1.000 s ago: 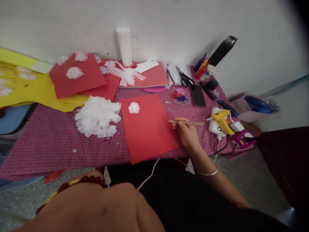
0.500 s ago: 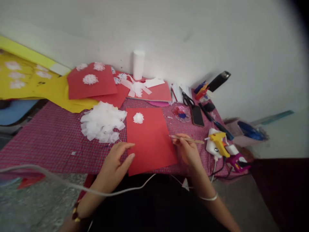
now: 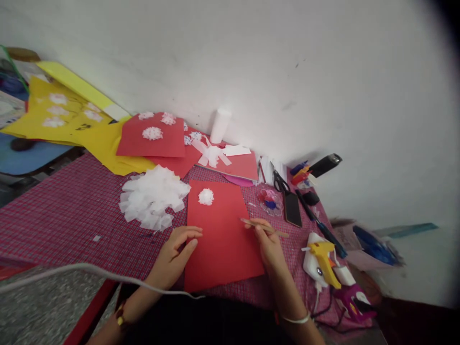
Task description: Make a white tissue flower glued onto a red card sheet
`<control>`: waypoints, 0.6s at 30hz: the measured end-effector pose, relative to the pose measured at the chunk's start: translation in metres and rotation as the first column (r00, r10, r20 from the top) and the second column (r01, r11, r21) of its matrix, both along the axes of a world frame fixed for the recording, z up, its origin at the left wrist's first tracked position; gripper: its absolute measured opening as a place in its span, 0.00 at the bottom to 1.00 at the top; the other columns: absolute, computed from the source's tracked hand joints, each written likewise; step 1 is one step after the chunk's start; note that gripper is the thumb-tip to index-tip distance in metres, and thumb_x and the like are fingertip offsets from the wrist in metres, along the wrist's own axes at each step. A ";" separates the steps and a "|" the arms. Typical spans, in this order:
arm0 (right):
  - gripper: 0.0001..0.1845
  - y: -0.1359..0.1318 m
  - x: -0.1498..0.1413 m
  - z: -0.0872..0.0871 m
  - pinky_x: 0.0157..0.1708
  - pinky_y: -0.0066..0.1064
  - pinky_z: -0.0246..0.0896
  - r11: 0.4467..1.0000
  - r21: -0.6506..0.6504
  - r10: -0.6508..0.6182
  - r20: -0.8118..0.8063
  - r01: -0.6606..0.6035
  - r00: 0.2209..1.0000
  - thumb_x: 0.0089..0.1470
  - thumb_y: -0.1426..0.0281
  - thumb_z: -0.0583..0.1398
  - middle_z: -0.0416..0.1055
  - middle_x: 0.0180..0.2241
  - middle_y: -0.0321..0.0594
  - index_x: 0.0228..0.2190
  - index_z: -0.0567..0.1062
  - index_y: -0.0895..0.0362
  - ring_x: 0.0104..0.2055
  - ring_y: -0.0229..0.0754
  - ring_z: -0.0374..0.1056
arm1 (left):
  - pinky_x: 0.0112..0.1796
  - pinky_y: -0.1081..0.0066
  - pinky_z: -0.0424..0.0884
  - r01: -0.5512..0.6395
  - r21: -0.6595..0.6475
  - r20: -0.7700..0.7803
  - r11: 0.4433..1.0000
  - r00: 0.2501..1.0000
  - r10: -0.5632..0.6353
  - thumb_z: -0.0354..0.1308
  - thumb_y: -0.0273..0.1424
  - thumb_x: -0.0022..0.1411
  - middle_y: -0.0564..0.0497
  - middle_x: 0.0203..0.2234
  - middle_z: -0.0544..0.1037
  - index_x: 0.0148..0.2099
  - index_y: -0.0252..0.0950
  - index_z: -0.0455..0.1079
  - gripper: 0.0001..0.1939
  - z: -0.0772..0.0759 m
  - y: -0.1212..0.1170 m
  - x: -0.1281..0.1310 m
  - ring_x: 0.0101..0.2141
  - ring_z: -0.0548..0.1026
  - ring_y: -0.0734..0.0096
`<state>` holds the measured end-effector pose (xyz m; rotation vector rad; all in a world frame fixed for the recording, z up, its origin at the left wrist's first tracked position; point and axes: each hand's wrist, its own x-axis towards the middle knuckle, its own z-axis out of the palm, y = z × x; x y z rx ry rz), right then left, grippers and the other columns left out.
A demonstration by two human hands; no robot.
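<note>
A red paper sheet (image 3: 223,244) lies on the checked tablecloth, with one white ruffled flower (image 3: 206,197) near its top left. My left hand (image 3: 178,249) rests at the sheet's left edge, palm down, fingers apart and holding nothing. Over the right edge, my right hand (image 3: 268,239) pinches a slim wooden-handled paintbrush (image 3: 278,233). Its tip points left, above the paper; whether it touches is unclear. A heap of white translucent petal pieces (image 3: 154,196) sits left of the sheet. Up and right of it is a clear dish with red and blue paint (image 3: 269,199).
Behind lie red sheets with pale flowers (image 3: 168,146), yellow paper (image 3: 104,148) and a white roll (image 3: 220,125). At right are scissors (image 3: 280,181), a phone (image 3: 292,209) and a yellow glue gun (image 3: 325,261) with cords. A white cable (image 3: 108,274) crosses my left forearm.
My left hand has come up from low in the view to the red sheet's left edge. The brush in my right hand has moved slightly inward over the paper. The camera view has shifted.
</note>
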<state>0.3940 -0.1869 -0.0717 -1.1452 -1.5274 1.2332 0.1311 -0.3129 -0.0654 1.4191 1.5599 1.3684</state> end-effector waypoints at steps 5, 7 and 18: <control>0.13 0.003 -0.002 0.001 0.54 0.42 0.62 0.998 0.056 0.034 0.128 -0.042 0.991 0.62 0.59 0.59 0.78 0.36 0.41 0.41 0.77 0.53 0.45 0.46 0.73 | 0.48 0.62 0.72 0.064 0.017 -0.072 0.998 0.995 -0.063 0.49 0.32 0.68 0.46 0.40 0.79 0.40 0.37 0.75 0.13 0.004 0.015 -0.002 0.45 0.77 0.64; 0.14 0.001 0.002 -0.001 0.54 0.43 0.62 0.998 0.065 -0.012 0.134 0.004 0.991 0.62 0.59 0.58 0.79 0.36 0.41 0.41 0.77 0.54 0.45 0.47 0.74 | 0.47 0.63 0.72 0.115 0.009 -0.134 0.993 0.985 -0.113 0.48 0.31 0.68 0.46 0.39 0.79 0.40 0.36 0.74 0.12 0.007 0.023 -0.004 0.43 0.76 0.65; 0.13 -0.014 -0.014 0.005 0.51 0.41 0.65 0.999 0.042 -0.036 0.078 0.032 0.996 0.61 0.61 0.57 0.78 0.36 0.42 0.40 0.76 0.55 0.44 0.46 0.75 | 0.57 0.43 0.61 0.264 -0.138 -0.662 0.955 0.692 -0.287 0.48 0.25 0.67 0.42 0.45 0.79 0.43 0.35 0.75 0.14 -0.002 0.040 -0.016 0.49 0.74 0.54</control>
